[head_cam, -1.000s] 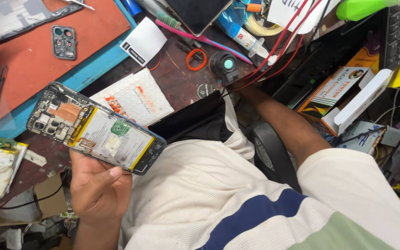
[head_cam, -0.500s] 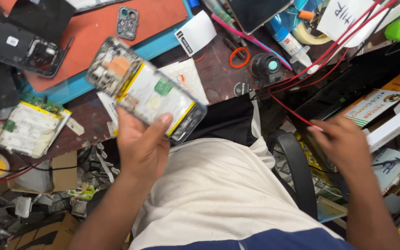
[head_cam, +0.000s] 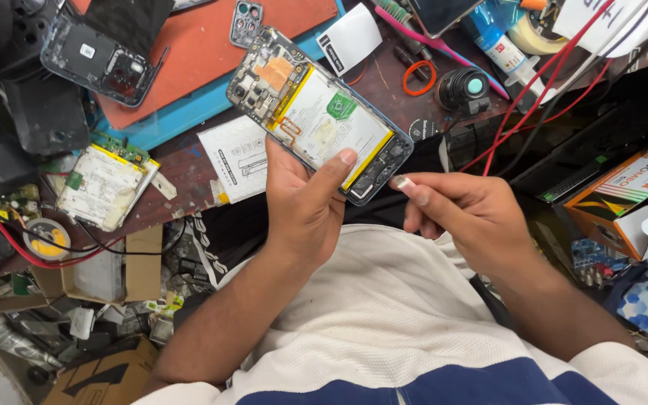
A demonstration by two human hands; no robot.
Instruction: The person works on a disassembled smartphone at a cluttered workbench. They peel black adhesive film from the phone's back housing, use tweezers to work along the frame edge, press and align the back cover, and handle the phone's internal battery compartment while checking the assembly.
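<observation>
Fingers of the left hand (head_cam: pixel 305 206) clamp an opened smartphone with bare white battery and yellow-edged frame (head_cam: pixel 320 116), thumb pressed flat on it. Its long axis slants up-left from them. Right hand (head_cam: pixel 463 214), fingertips pinched together, meets its lower-right corner.

White shirt (head_cam: pixel 384 315), navy stripe (head_cam: pixel 429 386)

There is only one view, from a camera on the person's head. It looks steeply down, close over the lap and the edge of the workbench (head_cam: pixel 189 161). The bench fills the upper part of the picture, and the person's shirt (head_cam: pixel 384 330) fills the lower part.
</observation>
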